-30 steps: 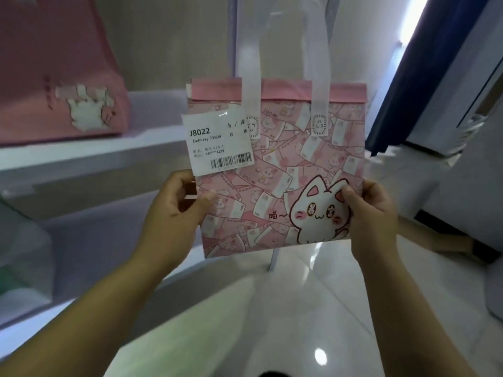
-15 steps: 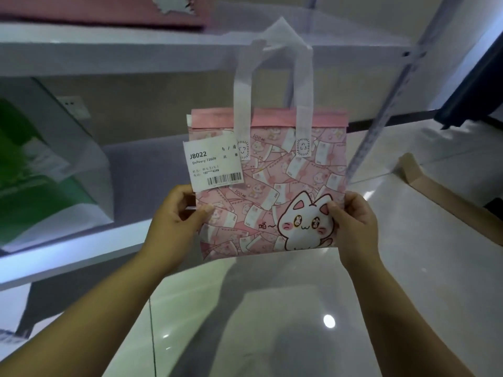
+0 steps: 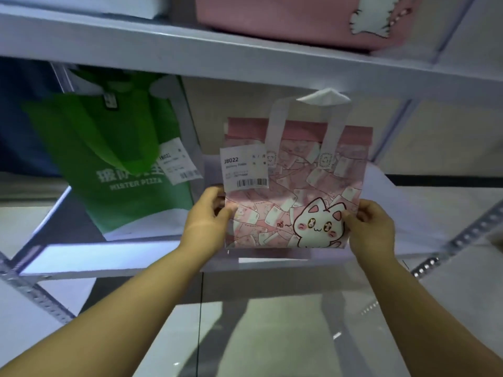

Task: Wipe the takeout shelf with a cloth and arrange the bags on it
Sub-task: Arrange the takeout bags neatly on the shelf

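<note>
Print on the receipt label (image 3: 245,170) is mostly blurred. Left hand (image 3: 206,221) and right hand (image 3: 371,229) pinch the pink cat bag (image 3: 296,191) at its lower side edges, thumbs in front, other fingers hidden behind.

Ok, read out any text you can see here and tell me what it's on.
"J8022": white label on the pink cat bag.
"MISTER PIZZA": green bag.
Too blurred to read: the rest of that label, the green bag's label, and its Chinese characters.

Place: takeout pickup point, shop or restaurant.
Evidence: slotted metal shelf (image 3: 245,57); branded green bag (image 3: 122,148) and pink bag (image 3: 299,197), each with barcoded order label (image 3: 245,170).
</note>
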`<state>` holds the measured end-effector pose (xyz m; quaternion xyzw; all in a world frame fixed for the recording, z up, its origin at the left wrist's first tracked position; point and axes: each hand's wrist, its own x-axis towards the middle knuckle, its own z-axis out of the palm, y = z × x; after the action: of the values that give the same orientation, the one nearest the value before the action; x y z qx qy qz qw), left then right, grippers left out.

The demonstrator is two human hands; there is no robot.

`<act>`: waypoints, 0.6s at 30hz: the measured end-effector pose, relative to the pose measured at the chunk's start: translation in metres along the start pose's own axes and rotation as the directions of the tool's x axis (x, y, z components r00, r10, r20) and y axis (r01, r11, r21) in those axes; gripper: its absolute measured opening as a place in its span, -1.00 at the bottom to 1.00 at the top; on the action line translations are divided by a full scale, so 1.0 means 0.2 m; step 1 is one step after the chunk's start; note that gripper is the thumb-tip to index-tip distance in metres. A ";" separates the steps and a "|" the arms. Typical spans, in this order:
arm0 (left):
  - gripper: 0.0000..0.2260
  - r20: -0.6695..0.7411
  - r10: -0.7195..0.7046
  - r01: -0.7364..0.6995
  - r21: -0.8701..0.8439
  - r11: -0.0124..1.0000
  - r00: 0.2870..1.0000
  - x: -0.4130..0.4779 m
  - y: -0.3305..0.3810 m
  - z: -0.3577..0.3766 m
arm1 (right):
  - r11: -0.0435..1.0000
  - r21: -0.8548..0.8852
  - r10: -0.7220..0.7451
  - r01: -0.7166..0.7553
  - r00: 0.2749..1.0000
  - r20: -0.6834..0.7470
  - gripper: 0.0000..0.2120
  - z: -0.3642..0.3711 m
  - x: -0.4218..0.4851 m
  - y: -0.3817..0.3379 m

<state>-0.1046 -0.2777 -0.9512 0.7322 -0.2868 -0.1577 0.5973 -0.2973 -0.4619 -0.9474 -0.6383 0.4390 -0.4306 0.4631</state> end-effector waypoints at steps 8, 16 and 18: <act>-0.85 -0.081 -0.144 0.160 0.241 0.957 0.986 0.05 -0.09 0.05 | 0.987 -0.155 0.032 -0.031 0.999 0.004 -0.85 0.12 0.09 0.11; -0.84 -0.129 -0.146 0.173 0.231 0.957 0.981 0.04 -0.15 0.07 | 0.991 -0.128 0.043 -0.045 0.999 -0.013 -0.92 0.13 0.14 0.18; -0.83 -0.110 -0.129 0.151 0.218 0.964 0.985 0.05 -0.14 0.08 | 0.992 -0.111 0.066 -0.066 0.998 -0.008 -0.92 0.13 0.16 0.19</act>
<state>-0.0990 -0.2931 -0.9805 0.8205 -0.2217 -0.1309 0.5105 -0.2698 -0.4948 -0.9842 -0.6475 0.4841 -0.3911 0.4398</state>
